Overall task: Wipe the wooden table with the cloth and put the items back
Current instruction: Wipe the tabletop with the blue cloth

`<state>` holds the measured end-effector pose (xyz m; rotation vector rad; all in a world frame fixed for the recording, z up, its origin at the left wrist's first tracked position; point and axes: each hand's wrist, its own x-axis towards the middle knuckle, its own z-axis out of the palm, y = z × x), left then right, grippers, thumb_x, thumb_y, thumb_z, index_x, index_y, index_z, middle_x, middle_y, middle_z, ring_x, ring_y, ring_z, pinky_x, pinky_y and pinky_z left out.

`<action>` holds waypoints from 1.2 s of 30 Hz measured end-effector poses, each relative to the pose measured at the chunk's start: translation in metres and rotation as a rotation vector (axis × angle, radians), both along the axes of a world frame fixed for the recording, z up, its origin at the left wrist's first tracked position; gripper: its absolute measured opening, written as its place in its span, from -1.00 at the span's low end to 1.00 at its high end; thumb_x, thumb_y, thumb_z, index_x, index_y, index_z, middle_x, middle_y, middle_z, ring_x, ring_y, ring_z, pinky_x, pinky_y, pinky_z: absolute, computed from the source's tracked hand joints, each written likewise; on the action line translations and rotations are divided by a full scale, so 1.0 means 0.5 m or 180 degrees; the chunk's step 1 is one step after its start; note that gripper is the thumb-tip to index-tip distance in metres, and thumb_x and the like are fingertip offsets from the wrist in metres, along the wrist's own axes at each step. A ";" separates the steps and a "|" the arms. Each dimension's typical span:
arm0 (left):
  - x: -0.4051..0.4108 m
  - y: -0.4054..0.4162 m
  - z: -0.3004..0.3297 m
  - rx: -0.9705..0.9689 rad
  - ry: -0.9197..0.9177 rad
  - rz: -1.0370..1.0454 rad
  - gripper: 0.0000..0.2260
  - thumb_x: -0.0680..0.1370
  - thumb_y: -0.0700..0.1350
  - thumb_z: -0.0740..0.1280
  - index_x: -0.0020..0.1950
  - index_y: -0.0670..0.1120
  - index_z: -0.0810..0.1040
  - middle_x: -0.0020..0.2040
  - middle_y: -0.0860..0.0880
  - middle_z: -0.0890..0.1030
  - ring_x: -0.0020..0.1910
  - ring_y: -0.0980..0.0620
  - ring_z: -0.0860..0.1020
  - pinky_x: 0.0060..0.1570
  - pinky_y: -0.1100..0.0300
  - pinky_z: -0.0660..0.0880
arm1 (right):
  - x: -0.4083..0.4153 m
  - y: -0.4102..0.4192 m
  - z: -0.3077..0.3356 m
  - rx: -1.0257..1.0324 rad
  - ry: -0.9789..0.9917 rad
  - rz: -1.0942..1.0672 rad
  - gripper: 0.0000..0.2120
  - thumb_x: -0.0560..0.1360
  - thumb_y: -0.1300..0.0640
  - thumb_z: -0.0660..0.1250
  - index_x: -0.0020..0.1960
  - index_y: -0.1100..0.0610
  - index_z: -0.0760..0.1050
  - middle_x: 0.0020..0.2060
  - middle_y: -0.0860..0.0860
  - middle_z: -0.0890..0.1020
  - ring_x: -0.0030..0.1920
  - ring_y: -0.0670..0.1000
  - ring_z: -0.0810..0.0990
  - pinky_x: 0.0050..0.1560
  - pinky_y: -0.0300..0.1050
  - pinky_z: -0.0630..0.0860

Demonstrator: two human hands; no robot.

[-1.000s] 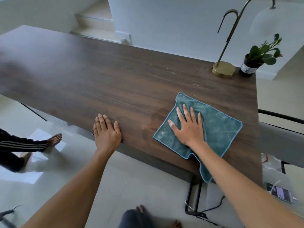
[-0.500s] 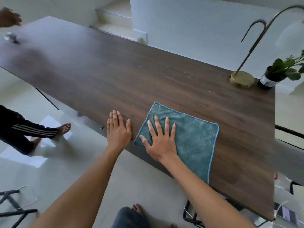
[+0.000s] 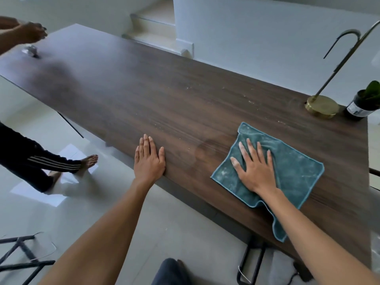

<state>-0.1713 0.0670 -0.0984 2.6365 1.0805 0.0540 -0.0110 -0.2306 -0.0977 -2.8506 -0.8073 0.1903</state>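
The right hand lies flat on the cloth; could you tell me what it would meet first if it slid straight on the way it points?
The right hand points up-table, slightly left. Past the cloth edge lies bare, crumb-speckled table; the lamp base sits off right.

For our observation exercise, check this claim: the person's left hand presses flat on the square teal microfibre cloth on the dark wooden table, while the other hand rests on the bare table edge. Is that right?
Not quite: the hands are swapped. The head view shows the right hand pressing flat on the square teal microfibre cloth, while the left hand rests on the bare edge of the dark wooden table.
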 end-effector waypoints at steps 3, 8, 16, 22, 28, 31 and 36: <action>-0.001 0.009 -0.001 -0.0005 0.0004 0.0020 -0.41 0.68 0.15 -0.19 0.62 -0.14 -0.17 0.63 -0.06 -0.21 0.59 0.03 -0.24 0.56 0.06 -0.24 | -0.069 -0.007 -0.003 0.0020 -0.0006 -0.0091 -0.25 0.56 -0.43 -0.23 0.66 -0.11 -0.12 0.65 -0.10 -0.16 0.63 0.10 -0.28 0.58 0.29 -0.28; 0.001 0.010 -0.005 0.0032 -0.0021 0.0090 -0.43 0.68 0.12 -0.19 0.62 -0.14 -0.16 0.63 -0.06 -0.21 0.59 0.03 -0.24 0.56 0.07 -0.24 | -0.191 0.119 -0.007 0.0086 -0.0093 0.0425 -0.28 0.61 -0.37 -0.11 0.67 -0.04 -0.04 0.66 -0.05 -0.10 0.63 0.22 -0.24 0.55 0.38 -0.22; 0.014 0.069 -0.005 0.0019 0.0041 0.0124 -0.43 0.69 0.12 -0.18 0.62 -0.12 -0.18 0.62 -0.04 -0.23 0.59 0.05 -0.25 0.55 0.08 -0.26 | -0.072 0.315 0.005 0.0110 0.0144 0.0803 -0.39 0.66 -0.28 -0.12 0.66 -0.14 -0.06 0.65 -0.12 -0.12 0.64 0.10 -0.25 0.57 0.26 -0.31; 0.021 0.120 -0.003 0.0038 0.0054 0.0136 -0.43 0.68 0.13 -0.17 0.63 -0.11 -0.15 0.63 -0.04 -0.20 0.60 0.05 -0.22 0.55 0.08 -0.24 | 0.093 0.245 -0.002 -0.0022 0.0163 0.0340 -0.39 0.65 -0.30 -0.19 0.66 -0.15 -0.11 0.64 -0.15 -0.16 0.63 0.00 -0.25 0.60 0.17 -0.29; 0.020 0.159 0.006 0.0012 0.0092 0.0101 -0.43 0.69 0.12 -0.16 0.63 -0.12 -0.15 0.63 -0.05 -0.19 0.60 0.04 -0.22 0.56 0.06 -0.22 | 0.036 0.125 -0.009 0.0026 -0.0051 -0.0156 -0.30 0.61 -0.33 -0.23 0.67 -0.05 -0.06 0.66 -0.07 -0.10 0.65 0.08 -0.19 0.59 0.26 -0.18; 0.027 0.160 0.007 0.0044 0.0078 0.0135 -0.44 0.69 0.10 -0.15 0.63 -0.13 -0.14 0.63 -0.06 -0.18 0.60 0.02 -0.21 0.56 0.05 -0.22 | -0.070 0.156 -0.011 0.0041 -0.0100 -0.0124 -0.29 0.63 -0.32 -0.14 0.67 0.03 0.00 0.66 -0.01 -0.04 0.64 0.22 -0.15 0.57 0.37 -0.14; 0.029 0.169 0.000 0.0068 0.0111 0.0070 -0.44 0.69 0.09 -0.15 0.63 -0.15 -0.14 0.63 -0.09 -0.17 0.60 -0.01 -0.21 0.56 0.04 -0.22 | -0.174 0.317 -0.015 0.0168 -0.0195 0.0269 -0.30 0.63 -0.29 -0.01 0.64 0.09 0.12 0.65 0.06 0.07 0.62 0.34 -0.08 0.53 0.46 -0.08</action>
